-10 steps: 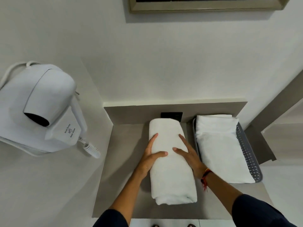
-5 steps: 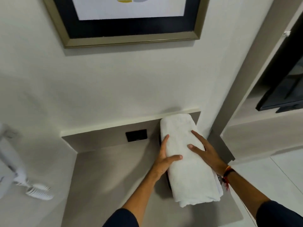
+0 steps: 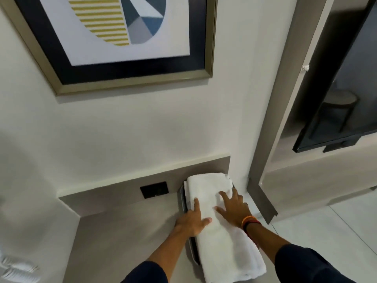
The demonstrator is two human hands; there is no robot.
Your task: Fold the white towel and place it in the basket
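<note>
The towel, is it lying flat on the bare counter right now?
No. The folded white towel sits on top of the dark basket, whose rim shows along its left edge, with both hands resting on it.

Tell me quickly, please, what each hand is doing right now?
Left hand: open, flat on the folded white towel.
Right hand: open, fingers spread, pressing the same towel.

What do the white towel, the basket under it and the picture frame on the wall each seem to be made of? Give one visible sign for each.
White towel: soft terry-like cloth, matte, with a fuzzy nap and rounded folds.
Basket: probably grey plastic; only a thin, smooth, rounded rim shows beside the towel, so this is uncertain.
Picture frame: brushed metal or painted wood with a dull champagne sheen; the look leaves it open.
</note>
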